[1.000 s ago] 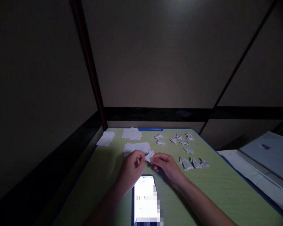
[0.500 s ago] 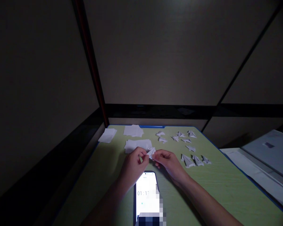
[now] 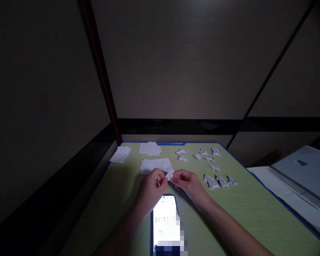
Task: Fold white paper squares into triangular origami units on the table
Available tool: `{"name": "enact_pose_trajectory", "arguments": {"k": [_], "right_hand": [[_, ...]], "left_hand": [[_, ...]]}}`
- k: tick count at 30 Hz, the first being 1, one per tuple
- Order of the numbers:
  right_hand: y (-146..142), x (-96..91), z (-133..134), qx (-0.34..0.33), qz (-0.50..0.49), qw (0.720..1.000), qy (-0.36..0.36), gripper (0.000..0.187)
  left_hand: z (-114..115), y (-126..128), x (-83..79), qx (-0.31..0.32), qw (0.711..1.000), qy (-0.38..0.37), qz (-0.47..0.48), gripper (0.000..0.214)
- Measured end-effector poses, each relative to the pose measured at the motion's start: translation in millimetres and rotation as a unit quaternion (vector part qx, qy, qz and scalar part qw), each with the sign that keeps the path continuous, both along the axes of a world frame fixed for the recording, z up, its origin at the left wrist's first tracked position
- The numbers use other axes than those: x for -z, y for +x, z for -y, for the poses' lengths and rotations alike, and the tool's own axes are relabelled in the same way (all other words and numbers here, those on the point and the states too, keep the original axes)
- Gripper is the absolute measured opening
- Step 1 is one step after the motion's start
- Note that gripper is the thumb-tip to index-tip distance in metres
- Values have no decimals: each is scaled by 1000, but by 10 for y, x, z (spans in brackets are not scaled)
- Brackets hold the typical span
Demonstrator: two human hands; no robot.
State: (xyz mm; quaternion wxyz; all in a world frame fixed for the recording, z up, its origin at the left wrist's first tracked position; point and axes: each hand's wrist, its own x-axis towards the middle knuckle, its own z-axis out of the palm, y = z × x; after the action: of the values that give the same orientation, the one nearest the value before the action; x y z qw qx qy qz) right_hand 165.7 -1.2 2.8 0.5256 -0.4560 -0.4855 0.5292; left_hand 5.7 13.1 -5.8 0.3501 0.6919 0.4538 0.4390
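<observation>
A small folded paper plane (image 3: pixel 169 174) is held up between both hands, over the middle of the green table (image 3: pixel 114 199). My left hand (image 3: pixel 153 188) pinches its left side between thumb and forefinger. On the other side, my right hand (image 3: pixel 188 183) grips the right edge with closed fingers. Just behind the hands lies a stack of white paper sheets (image 3: pixel 153 165). Below them a lit phone (image 3: pixel 165 217) shows a timer, its lower part blurred out by pixel blocks.
Several finished paper planes (image 3: pixel 210 181) lie in groups on the right and at the back. Two more paper stacks sit at the far left, one of them a loose pile (image 3: pixel 120 154). A pale box-like object (image 3: pixel 304 174) stands beyond the table's right edge.
The paper plane's folds look more spread between the fingers. Both hands keep their grip with only slight finger movement, and the whole view has shifted a little.
</observation>
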Motion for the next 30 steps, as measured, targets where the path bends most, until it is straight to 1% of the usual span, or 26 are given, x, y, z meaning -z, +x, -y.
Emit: {"name": "enact_pose_trajectory", "arguments": {"k": [6,11,14,18,22,30], "right_hand": [[-11,29,-12,6,23,1000,15,33],[-7,26,-17,10,38,999,21,34],[0,20,-18,6,44,999,20,34],[-1,9,-19,4,44,999,23,33],[-7,-13,-13,8,40,999,27,32],[-6,-27,-2,8,29,999,26,33]], "left_hand": [[6,-4,0,16,1000,3,-24,10],[7,-1,13,29,999,1,-21,9],[2,2,29,25,999,4,-20,8],[-5,-4,38,20,1000,12,-16,8],[-3,-8,20,22,999,-2,-23,10],[12,4,-12,32,999,-4,-17,12]]}}
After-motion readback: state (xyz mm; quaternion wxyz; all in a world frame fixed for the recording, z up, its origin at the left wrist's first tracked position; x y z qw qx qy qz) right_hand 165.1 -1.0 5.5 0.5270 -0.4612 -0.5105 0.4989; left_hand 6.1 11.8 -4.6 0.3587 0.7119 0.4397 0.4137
